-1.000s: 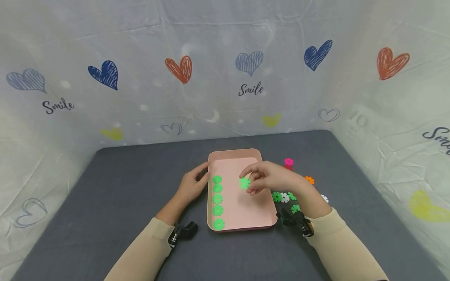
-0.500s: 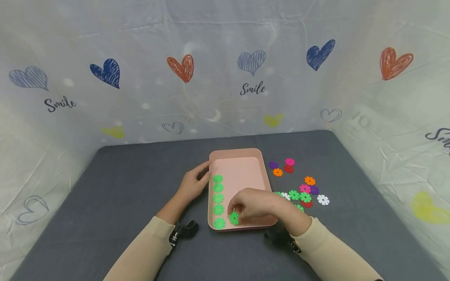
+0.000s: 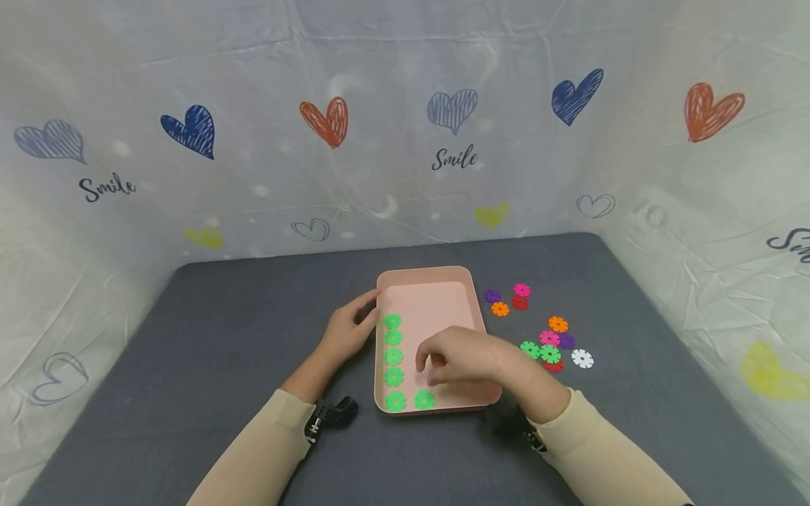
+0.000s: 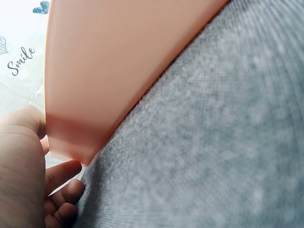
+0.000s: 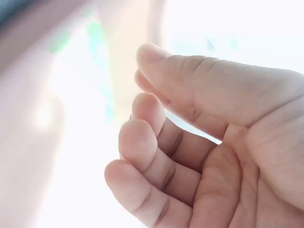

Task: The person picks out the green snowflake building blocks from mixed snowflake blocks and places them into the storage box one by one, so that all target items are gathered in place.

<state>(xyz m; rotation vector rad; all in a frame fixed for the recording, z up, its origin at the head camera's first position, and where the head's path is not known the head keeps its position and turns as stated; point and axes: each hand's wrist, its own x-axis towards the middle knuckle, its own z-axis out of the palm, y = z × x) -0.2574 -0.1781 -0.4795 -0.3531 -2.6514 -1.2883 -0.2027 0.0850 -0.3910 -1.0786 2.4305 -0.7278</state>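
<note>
A pink tray [image 3: 436,299] lies on the dark table. My left hand [image 3: 349,330] holds its left rim near the far corner; in the left wrist view the thumb side of the hand [image 4: 21,156] bends over the rim, a finger touching the outer wall. Several green flower-shaped discs [image 3: 394,357] form a column along the tray's left side. Another green disc [image 3: 425,400] lies in the near row, right of the column's lowest one. Just above and right of that disc hovers my right hand [image 3: 465,357], fingers loosely bent; the right wrist view shows nothing between thumb and fingertips.
Right of the tray lie loose discs: orange [image 3: 558,324], pink [image 3: 549,339], purple [image 3: 566,341], green [image 3: 550,353], red [image 3: 553,366] and white [image 3: 582,358]. A smaller group with a purple disc [image 3: 492,296] sits farther back. A printed curtain [image 3: 386,183] stands behind the table.
My right hand has carried a green disc across the tray to the near edge, let it go beside the column's lowest disc, and lifted slightly away. The left hand has stayed at the rim.
</note>
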